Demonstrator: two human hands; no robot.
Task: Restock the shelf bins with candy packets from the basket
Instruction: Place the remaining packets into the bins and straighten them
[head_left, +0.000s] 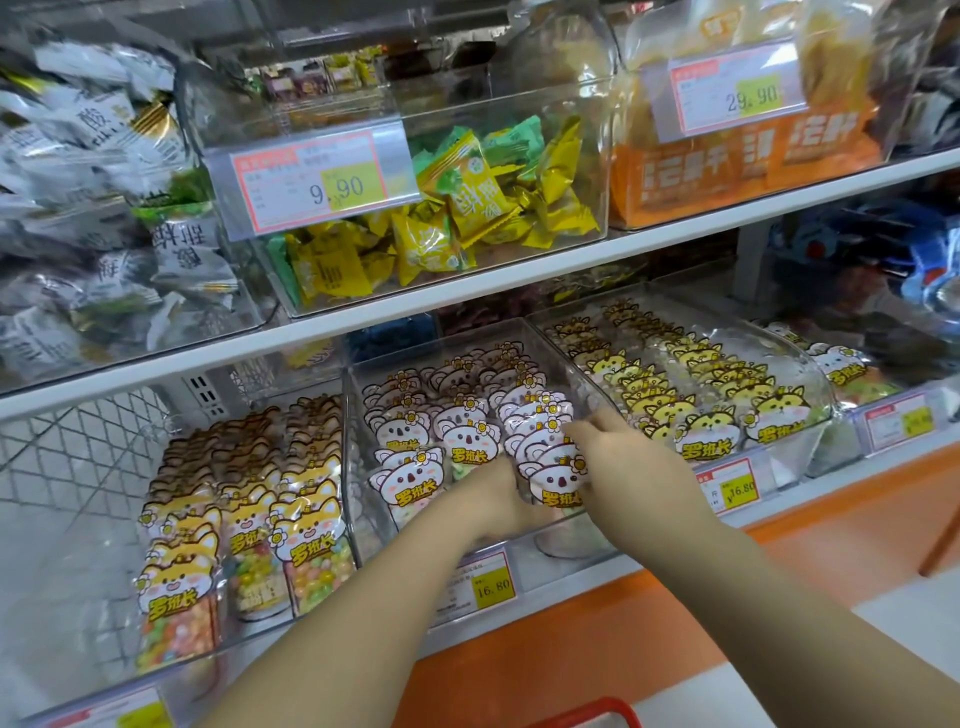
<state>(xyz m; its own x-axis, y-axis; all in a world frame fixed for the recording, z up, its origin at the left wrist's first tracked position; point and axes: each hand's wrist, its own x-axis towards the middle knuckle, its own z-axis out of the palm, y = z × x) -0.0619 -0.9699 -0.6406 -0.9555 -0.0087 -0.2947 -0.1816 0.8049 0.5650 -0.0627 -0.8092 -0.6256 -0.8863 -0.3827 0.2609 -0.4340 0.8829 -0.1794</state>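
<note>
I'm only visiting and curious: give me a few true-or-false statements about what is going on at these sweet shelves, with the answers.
1. The left hand and the right hand are both at the koala packets in the middle bin. True.
2. The upper bin with the 9.90 tag holds blue sweets. False: its wrapped sweets are yellow and green.
3. The price tag below the middle bin reads 16.80. True.
4. The left bin stands empty. False: fox-faced packets fill it.
</note>
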